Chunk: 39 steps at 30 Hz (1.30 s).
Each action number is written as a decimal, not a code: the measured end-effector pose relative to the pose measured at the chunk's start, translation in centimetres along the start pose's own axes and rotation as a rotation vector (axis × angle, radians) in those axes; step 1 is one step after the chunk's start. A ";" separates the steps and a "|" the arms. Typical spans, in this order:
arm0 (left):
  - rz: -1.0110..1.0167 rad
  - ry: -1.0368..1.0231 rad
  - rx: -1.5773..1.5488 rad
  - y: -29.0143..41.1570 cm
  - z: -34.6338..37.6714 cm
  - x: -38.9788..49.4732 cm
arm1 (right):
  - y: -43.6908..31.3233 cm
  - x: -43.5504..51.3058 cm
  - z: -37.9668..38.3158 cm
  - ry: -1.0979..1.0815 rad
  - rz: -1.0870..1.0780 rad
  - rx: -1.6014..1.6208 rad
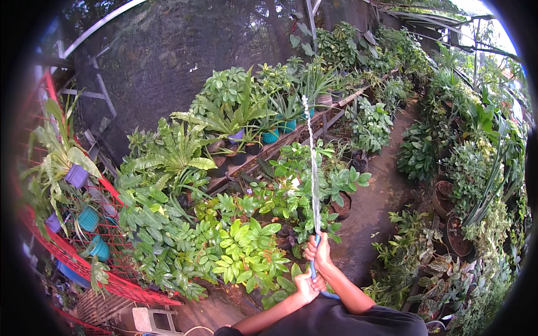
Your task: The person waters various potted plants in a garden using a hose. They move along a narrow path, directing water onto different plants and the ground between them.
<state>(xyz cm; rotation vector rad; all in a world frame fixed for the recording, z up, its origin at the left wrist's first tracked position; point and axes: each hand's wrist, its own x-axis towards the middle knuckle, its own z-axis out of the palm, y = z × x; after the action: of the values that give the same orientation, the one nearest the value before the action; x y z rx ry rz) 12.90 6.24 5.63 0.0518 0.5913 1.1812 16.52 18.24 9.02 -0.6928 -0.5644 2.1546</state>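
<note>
Both of my hands grip a blue garden hose [313, 269]. My right hand [320, 252] is wrapped round the hose near its open end, the thumb beside the mouth. Just below it and to the left, my left hand [309, 285] is closed round a lower stretch of the hose. A stream of water [314, 180] shoots from the mouth, away from me and over the leafy potted plants [290, 201]. Where the stream's far end lands is hard to tell; it shows in front of the plants by a wooden bench [252, 159].
Dense plants line both sides of a wet dirt path [386, 168]. A red metal lattice frame [122, 285] holding purple and teal pots stands at the left. Below it is a small stool [155, 320]. Dark shade netting [176, 63] hangs behind the bench.
</note>
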 end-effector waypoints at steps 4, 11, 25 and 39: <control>-0.016 -0.014 0.005 0.0 -0.3 0.2 | 0.0 0.1 -0.3 -0.001 -0.009 0.014; -0.013 0.004 0.021 -0.2 0.1 0.0 | 0.0 0.0 -0.2 0.042 0.006 -0.017; 0.003 -0.013 -0.005 -0.4 -0.1 -0.1 | 0.3 0.0 -0.1 0.032 0.015 -0.036; 0.009 -0.013 0.000 -0.4 -0.1 0.1 | 0.2 0.1 -0.3 0.011 0.004 -0.030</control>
<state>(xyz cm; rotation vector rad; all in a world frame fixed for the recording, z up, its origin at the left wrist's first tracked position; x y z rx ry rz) 13.23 6.08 5.33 0.0619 0.5801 1.1891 16.59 18.21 8.63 -0.7220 -0.5914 2.1490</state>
